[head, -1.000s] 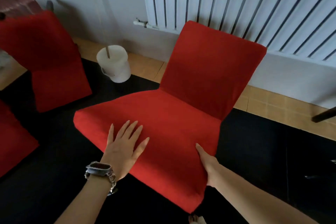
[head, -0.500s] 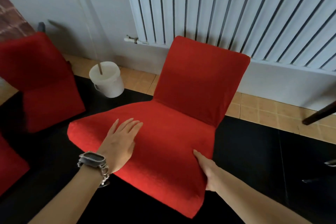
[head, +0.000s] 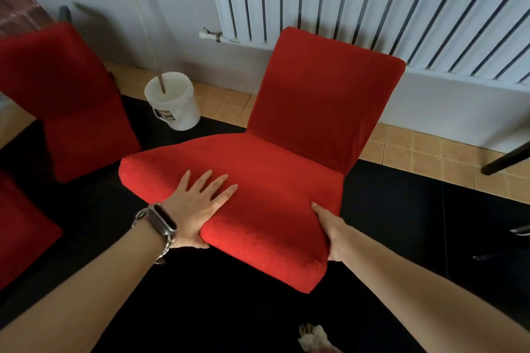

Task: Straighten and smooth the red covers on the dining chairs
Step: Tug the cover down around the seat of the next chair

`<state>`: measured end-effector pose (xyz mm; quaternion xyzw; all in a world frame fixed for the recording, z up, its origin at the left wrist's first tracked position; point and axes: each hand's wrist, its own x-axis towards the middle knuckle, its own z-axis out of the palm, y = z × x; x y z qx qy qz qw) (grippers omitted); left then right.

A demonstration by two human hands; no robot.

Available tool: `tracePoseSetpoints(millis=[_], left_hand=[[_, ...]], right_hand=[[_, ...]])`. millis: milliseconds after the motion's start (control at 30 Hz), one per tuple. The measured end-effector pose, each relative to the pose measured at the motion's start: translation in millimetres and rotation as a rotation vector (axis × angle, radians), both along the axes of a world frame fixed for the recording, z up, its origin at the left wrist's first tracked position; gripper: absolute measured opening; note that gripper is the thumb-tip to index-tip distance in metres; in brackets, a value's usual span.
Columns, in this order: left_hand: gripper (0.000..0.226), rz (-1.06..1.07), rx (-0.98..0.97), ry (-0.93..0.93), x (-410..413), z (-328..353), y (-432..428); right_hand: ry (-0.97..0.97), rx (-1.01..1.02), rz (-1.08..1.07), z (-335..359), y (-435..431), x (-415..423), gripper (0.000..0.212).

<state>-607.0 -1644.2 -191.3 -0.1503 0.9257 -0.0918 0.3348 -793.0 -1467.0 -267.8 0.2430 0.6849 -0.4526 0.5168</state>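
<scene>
The left hand (head: 198,209) is lying open and flat on the red cover (head: 272,180), at about 8 o'clock on the seat. Its fingers (head: 218,183) are straight and spread, pointing toward 1 o'clock and pressing the cloth, and are gripping nothing. The heel of the hand is sitting at the seat's front edge. A watch (head: 163,221) is circling that wrist.

The right hand (head: 334,233) is clasping the cover at 4 o'clock, on the seat's side edge near the front corner. Its thumb is lying on top and the other fingers are going down over the side, out of sight. Both forearms are reaching in from the lower corners.

The covered chair is standing mid-frame, its back at 1 o'clock before a white radiator (head: 372,3). A white bucket (head: 172,103) is sitting at 11 o'clock and a second red chair (head: 71,100) at 9 o'clock.
</scene>
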Motion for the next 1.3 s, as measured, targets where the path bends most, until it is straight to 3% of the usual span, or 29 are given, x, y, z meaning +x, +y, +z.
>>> tracePoseSetpoints(millis=[233, 567, 1167, 1233, 1300], left_hand=[[0.097, 0.063, 0.050, -0.019, -3.7, -0.5, 6.9], [0.085, 0.014, 0.121, 0.011, -17.0, 24.3, 18.2], [0.090, -0.066, 0.130, 0.121, -94.1, 97.6, 9.8], [0.096, -0.068, 0.129, 0.156, -105.3, 105.4, 2.8], [0.099, -0.068, 0.125, 0.202, -117.0, 110.9, -2.8]], right_hand=[[0.075, -0.044, 0.004, -1.2, 0.4, 1.4, 0.067], [0.076, -0.024, 0.058, 24.7, 17.5, -12.9, 0.064], [0.034, 0.072, 0.321, 113.7, 21.7, -100.0, 0.062], [0.076, 0.107, 0.409, 128.9, 14.4, -111.4, 0.059], [0.257, 0.160, 0.571, 153.4, 2.7, -120.4, 0.056]])
